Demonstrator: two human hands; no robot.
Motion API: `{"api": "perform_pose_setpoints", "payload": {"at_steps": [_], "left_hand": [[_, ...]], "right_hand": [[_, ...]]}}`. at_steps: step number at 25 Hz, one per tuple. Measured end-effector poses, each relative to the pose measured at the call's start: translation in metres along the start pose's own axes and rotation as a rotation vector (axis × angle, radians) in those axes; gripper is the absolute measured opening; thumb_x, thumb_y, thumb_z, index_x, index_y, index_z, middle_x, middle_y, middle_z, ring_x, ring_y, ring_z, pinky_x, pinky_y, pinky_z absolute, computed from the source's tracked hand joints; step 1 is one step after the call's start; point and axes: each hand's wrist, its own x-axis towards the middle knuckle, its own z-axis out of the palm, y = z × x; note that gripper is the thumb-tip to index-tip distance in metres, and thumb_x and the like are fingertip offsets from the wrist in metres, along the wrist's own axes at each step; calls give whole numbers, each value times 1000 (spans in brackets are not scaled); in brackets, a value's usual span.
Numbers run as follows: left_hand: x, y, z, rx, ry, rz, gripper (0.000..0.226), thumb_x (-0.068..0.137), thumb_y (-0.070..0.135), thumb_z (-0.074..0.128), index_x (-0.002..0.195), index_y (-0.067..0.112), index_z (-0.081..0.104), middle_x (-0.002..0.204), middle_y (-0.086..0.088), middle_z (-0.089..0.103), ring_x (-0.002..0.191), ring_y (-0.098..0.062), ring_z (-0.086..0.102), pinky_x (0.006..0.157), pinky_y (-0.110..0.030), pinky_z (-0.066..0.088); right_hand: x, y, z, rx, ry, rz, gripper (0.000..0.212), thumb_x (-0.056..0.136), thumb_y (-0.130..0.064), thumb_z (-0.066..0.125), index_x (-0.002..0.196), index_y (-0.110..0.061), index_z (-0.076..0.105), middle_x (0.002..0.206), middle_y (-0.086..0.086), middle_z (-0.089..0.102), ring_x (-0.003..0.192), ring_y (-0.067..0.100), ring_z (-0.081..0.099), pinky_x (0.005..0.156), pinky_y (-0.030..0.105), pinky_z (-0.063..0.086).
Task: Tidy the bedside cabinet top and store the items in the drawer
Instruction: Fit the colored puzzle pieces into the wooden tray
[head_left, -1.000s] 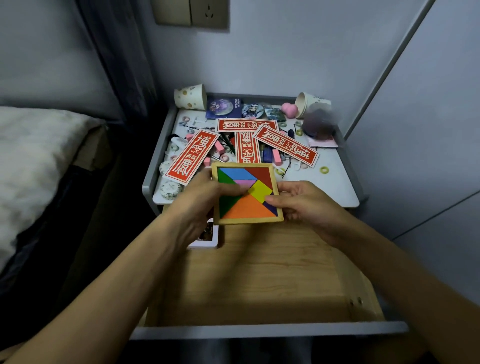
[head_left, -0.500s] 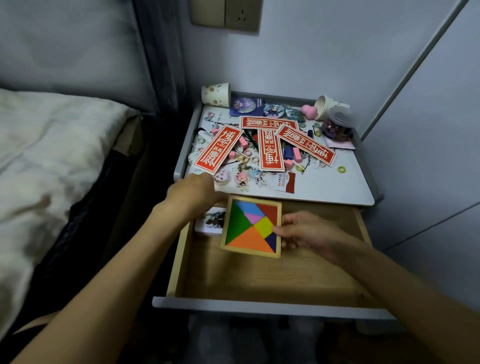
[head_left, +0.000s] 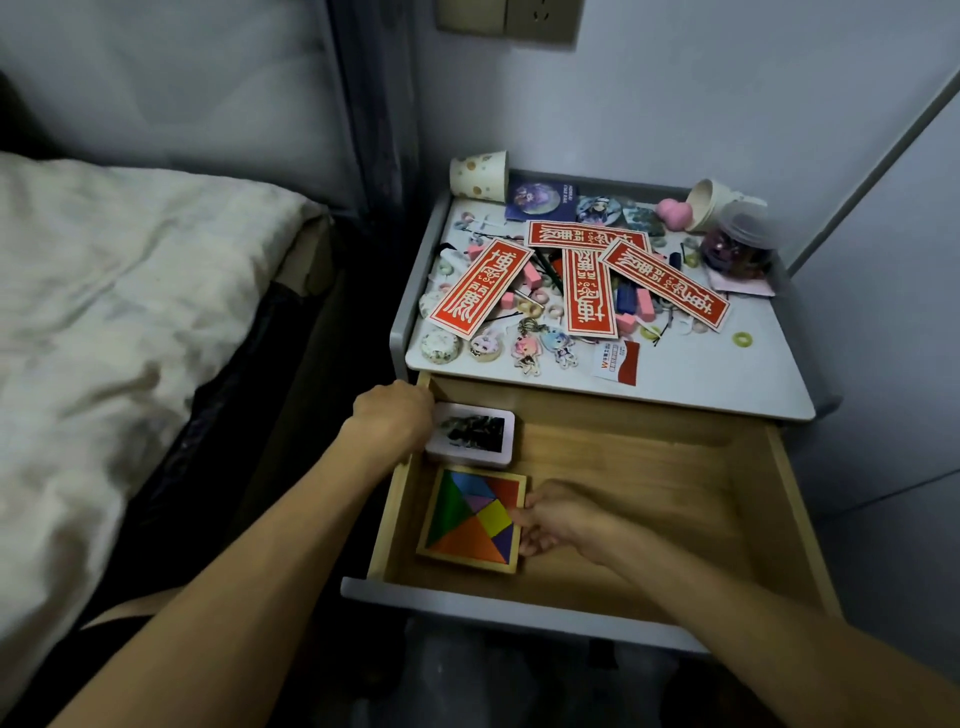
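A white bedside cabinet top (head_left: 727, 374) with a raised grey rim is seen in a corner of pale walls, with a socket plate (head_left: 506, 18) mounted above it. A bed (head_left: 104, 291) with a cream cover is set to the left, apart from the cabinet.

The top is crowded. Four red banners (head_left: 480, 288) with white characters are spread across the middle, partly overlapping. Small pink blocks, rings and hair ties are scattered under and around them. A dotted paper cup (head_left: 480, 175) is placed at the back-left corner. A second cup (head_left: 714, 202) is tipped on its side at the back right, with a pink heart-shaped piece (head_left: 674, 213) just beside it. A clear lidded jar (head_left: 737, 249) is blurred, and its contents cannot be made out. Cartoon key-ring figures (head_left: 530, 351) are laid near the front edge, and a yellow ring (head_left: 742, 339) lies alone to the right.

Below, the wooden drawer (head_left: 675, 519) is pulled out. A pink-edged card pack (head_left: 472, 434) is found at its rear left. The tangram puzzle (head_left: 472, 519) is held low in the front-left part, just in front of the pack.

The puzzle's right edge is pinched by the right hand (head_left: 561, 519), thumb on top. The left hand (head_left: 395, 415) is placed at the pack's left end; its fingers are hidden, so its grip cannot be told.
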Motion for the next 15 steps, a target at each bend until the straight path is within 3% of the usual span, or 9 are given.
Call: {"api": "perform_pose_setpoints", "payload": {"at_steps": [3, 5, 7, 9, 12, 15], "left_hand": [[1, 0, -3, 3, -22, 4, 20, 93, 8, 54, 111, 8, 62, 106, -10, 68, 101, -26, 68, 86, -35, 56], [2, 2, -3, 24, -30, 7, 13, 93, 8, 56, 104, 8, 62, 91, -7, 66, 98, -24, 69, 80, -32, 55], [0, 2, -1, 35, -32, 4, 5, 93, 10, 57, 88, 11, 57, 75, -4, 58, 93, -21, 69, 75, -30, 55], [1, 1, 0, 41, -39, 9, 14, 92, 11, 57, 80, 12, 51, 72, -4, 56, 91, -21, 69, 78, -31, 57], [2, 1, -1, 41, -61, 10, 2, 92, 11, 59, 94, 11, 58, 73, -4, 56, 93, -21, 69, 82, -32, 57], [2, 2, -3, 58, -58, 22, 9, 93, 13, 57, 102, 10, 59, 72, -4, 54, 96, -21, 68, 79, -31, 55]], "right_hand": [[1, -8, 9, -35, 11, -11, 32, 102, -21, 48, 121, 4, 54, 82, 13, 63, 60, 15, 63, 48, 18, 52], [0, -13, 14, -103, 9, -36, 33, 103, -22, 45, 120, 4, 52, 76, 11, 61, 59, 14, 60, 46, 16, 50], [1, -16, 17, -223, 35, -80, 29, 103, -23, 44, 113, 1, 57, 72, 8, 62, 58, 12, 60, 50, 17, 51], [3, -18, 18, -345, 90, -116, 26, 102, -24, 46, 97, -3, 61, 69, 8, 64, 54, 12, 61, 52, 19, 52], [7, -18, 18, -455, 164, -131, 30, 101, -28, 49, 82, -8, 59, 63, 6, 64, 48, 10, 59, 47, 18, 50], [7, -21, 17, -496, 172, -136, 31, 101, -29, 48, 85, -6, 61, 61, 6, 63, 44, 8, 57, 42, 17, 45]]}}
